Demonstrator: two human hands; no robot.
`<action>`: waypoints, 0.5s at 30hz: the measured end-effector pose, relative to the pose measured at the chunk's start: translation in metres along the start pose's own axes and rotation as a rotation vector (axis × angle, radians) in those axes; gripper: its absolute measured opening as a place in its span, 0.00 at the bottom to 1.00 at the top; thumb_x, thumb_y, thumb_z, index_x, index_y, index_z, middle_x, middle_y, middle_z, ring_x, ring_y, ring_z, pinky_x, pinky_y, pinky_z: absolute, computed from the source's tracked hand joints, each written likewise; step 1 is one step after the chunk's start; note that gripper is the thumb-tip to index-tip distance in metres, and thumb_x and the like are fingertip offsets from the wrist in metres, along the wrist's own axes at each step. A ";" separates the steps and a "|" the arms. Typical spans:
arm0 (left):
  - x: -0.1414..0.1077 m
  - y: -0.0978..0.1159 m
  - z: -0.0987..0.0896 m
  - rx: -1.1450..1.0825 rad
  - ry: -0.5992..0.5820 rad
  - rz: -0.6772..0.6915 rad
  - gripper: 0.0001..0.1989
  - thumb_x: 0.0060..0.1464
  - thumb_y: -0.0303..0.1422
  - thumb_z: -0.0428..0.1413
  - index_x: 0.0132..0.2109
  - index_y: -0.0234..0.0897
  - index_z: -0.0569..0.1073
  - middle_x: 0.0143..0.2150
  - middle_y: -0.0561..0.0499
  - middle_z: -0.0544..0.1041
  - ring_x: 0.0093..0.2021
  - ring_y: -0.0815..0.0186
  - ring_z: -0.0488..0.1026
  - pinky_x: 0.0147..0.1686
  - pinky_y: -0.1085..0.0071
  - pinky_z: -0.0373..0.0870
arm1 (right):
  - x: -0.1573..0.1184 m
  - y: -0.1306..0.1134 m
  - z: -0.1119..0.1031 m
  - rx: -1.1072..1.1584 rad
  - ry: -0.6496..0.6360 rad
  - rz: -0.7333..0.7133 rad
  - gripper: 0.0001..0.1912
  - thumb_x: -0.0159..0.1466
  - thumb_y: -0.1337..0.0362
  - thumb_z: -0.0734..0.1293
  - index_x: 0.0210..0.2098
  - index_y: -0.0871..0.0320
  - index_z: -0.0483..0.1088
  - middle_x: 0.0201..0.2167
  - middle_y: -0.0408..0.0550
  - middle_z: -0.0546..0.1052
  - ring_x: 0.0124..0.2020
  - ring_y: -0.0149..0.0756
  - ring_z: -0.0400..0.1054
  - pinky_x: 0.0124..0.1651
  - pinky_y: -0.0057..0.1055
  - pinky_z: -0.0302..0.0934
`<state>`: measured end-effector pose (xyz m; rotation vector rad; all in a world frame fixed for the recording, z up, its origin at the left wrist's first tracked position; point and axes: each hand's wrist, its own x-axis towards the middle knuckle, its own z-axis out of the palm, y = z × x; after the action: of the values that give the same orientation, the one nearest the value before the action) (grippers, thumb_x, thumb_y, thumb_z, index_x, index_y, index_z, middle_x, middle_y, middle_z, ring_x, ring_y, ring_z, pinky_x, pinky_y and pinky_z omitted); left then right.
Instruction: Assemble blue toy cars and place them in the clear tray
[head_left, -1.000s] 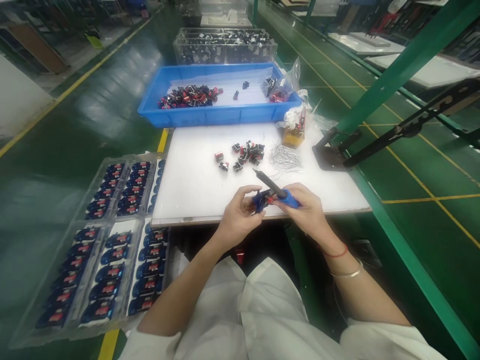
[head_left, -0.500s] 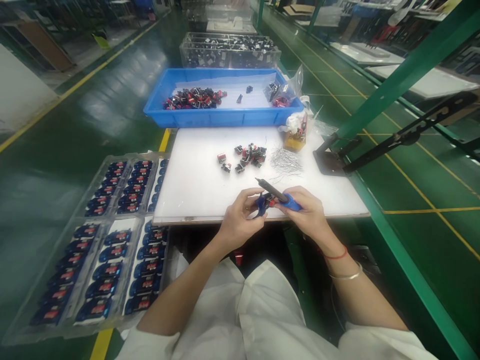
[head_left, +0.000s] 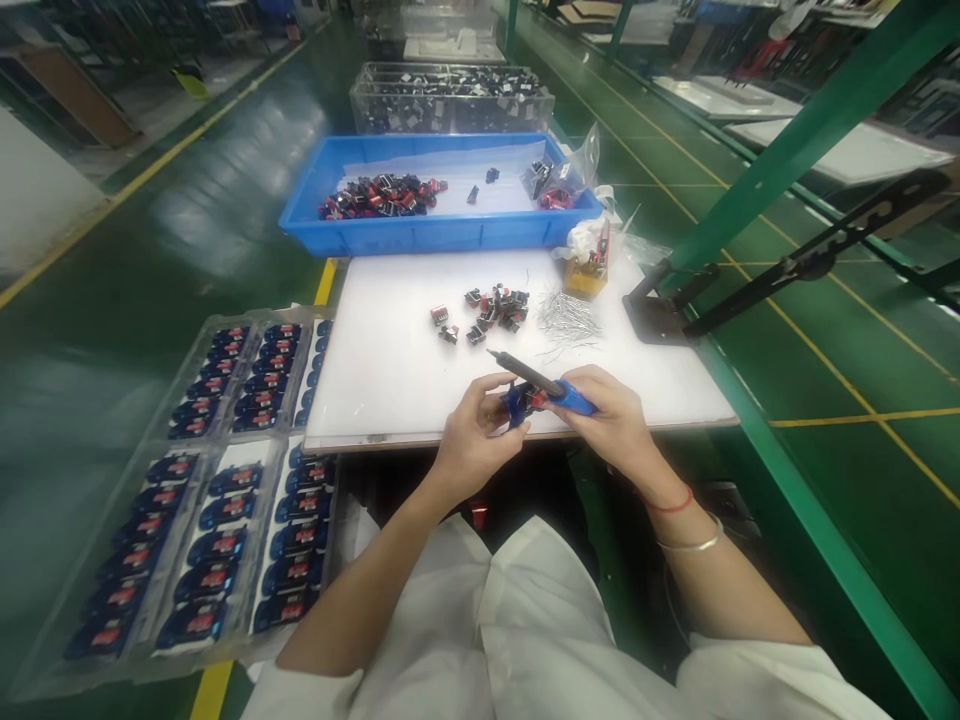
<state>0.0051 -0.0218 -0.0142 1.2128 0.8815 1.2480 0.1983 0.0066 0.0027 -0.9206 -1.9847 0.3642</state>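
Observation:
My left hand (head_left: pixel 480 432) is closed around a dark blue plastic part (head_left: pixel 516 402), holding it by the edges just past the table's near edge. My right hand (head_left: pixel 609 412) grips the blue handle of a soldering iron (head_left: pixel 529 374), whose dark shaft points forward and left over the blue part. Near the right fingertips a small red-and-black piece (head_left: pixel 537 398) shows against the blue part; whether it is attached cannot be seen. Beyond my hands lie a small pile of red-and-black components (head_left: pixel 496 308) and a heap of thin silver wires (head_left: pixel 570 318).
A blue tray (head_left: pixel 420 236) of similar components stands across the far side of the white table (head_left: pixel 390 385). A small yellow box (head_left: pixel 585 280) sits at right, by a black bracket (head_left: pixel 660 318). Clear plastic trays (head_left: pixel 142 445) with rows of blue parts lie at left.
The soldering iron has shifted slightly left, and the blue part has turned a little in my left hand. The whole view has shifted slightly. Both grips stay the same.

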 end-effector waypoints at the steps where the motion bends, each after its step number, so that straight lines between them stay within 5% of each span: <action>1: 0.000 -0.001 0.000 -0.007 0.006 -0.003 0.25 0.49 0.26 0.62 0.55 0.40 0.68 0.43 0.48 0.82 0.46 0.65 0.81 0.53 0.65 0.76 | 0.001 -0.001 0.000 0.000 0.005 0.008 0.04 0.68 0.62 0.69 0.37 0.54 0.74 0.34 0.49 0.76 0.33 0.39 0.71 0.35 0.34 0.69; 15: 0.001 -0.006 -0.003 -0.005 0.016 -0.040 0.25 0.49 0.30 0.64 0.54 0.38 0.68 0.42 0.47 0.82 0.46 0.63 0.81 0.53 0.63 0.76 | 0.002 -0.001 -0.004 -0.002 -0.074 0.016 0.07 0.69 0.59 0.67 0.37 0.54 0.75 0.35 0.50 0.76 0.34 0.40 0.71 0.36 0.34 0.69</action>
<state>0.0032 -0.0194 -0.0200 1.1766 0.9100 1.2288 0.2007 0.0074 0.0068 -0.9364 -2.0466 0.4109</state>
